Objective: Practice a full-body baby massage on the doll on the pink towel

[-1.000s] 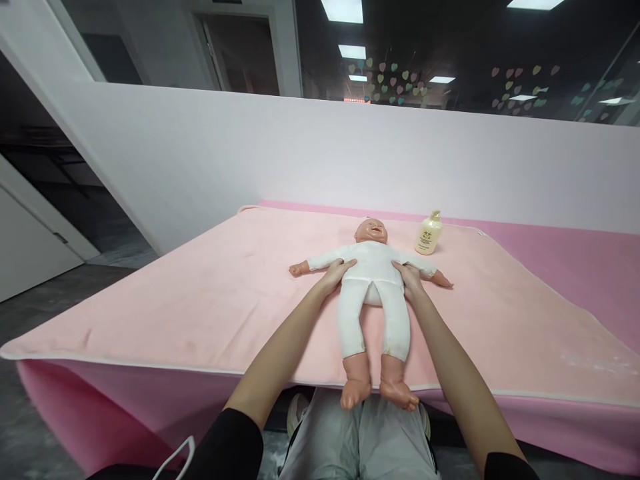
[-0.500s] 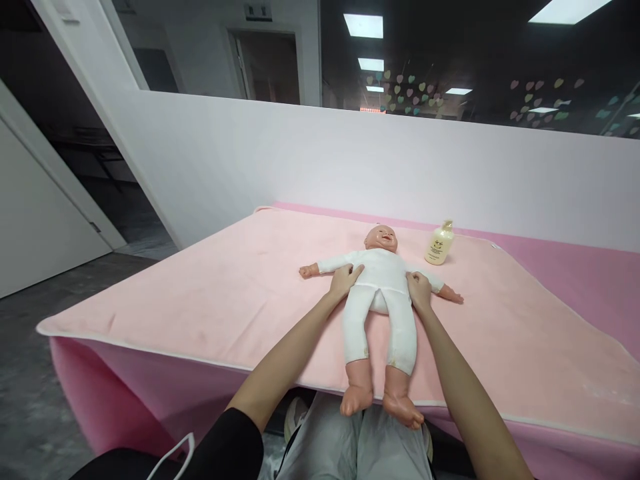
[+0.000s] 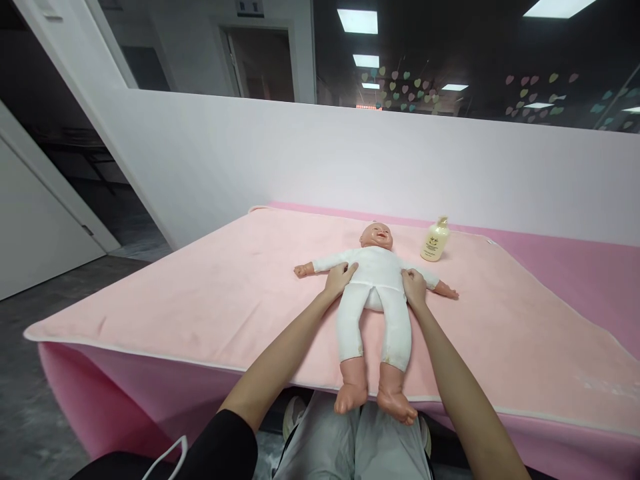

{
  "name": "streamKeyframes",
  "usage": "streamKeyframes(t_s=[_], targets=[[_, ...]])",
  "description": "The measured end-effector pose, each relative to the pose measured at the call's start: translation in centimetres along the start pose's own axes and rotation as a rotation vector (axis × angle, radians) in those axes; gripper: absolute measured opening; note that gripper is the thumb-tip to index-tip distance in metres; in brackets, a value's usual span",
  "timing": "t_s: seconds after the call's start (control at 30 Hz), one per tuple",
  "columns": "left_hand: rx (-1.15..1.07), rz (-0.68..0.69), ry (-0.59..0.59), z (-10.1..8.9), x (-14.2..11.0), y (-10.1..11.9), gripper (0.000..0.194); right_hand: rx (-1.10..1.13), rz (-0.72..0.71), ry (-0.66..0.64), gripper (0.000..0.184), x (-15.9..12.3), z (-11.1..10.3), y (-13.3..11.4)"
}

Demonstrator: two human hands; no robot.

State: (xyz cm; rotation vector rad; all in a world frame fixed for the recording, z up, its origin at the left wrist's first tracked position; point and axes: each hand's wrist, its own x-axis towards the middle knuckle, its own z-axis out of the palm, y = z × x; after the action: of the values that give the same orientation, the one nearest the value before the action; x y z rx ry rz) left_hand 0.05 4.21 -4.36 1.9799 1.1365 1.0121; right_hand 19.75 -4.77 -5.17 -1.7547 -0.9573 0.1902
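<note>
- My left hand (image 3: pixel 341 280): half-curled at the doll's waist, thumb lying on its white torso; can't tell if cloth is gripped.
- My right hand (image 3: pixel 415 288): fingers curled in against the opposite side; grip hidden from me.
- Doll (image 3: pixel 375 267): on its back on the pink blanket (image 3: pixel 200 287), between my hands, arms spread, face up.
- Long axis runs away from me: head toward the white wall (image 3: pixel 210 153), feet over the near edge.
- Pump bottle (image 3: pixel 435 243): upright, right of the head, apart.
</note>
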Motion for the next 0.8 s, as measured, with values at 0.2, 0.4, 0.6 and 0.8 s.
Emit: streamKeyframes(t_s=[0.2,0.4,0.6,0.8], targets=[[-0.009,-0.006,-0.008,0.0,0.0,0.0,0.039,-0.001,0.006,0.0,0.024,0.0,0.0,-0.1],[0.024,-0.016,-0.01,-0.1,0.0,0.2,0.041,0.01,-0.002,-0.001,0.025,0.0,0.0,0.0],[0.218,-0.083,-0.067,-0.9,-0.5,1.2,0.048,0.022,-0.003,0.006,0.025,0.0,0.1,0.2],[0.453,-0.216,-0.093,-1.8,-0.9,2.4,0.049,0.026,0.029,0.009,0.026,0.0,0.2,0.3]])
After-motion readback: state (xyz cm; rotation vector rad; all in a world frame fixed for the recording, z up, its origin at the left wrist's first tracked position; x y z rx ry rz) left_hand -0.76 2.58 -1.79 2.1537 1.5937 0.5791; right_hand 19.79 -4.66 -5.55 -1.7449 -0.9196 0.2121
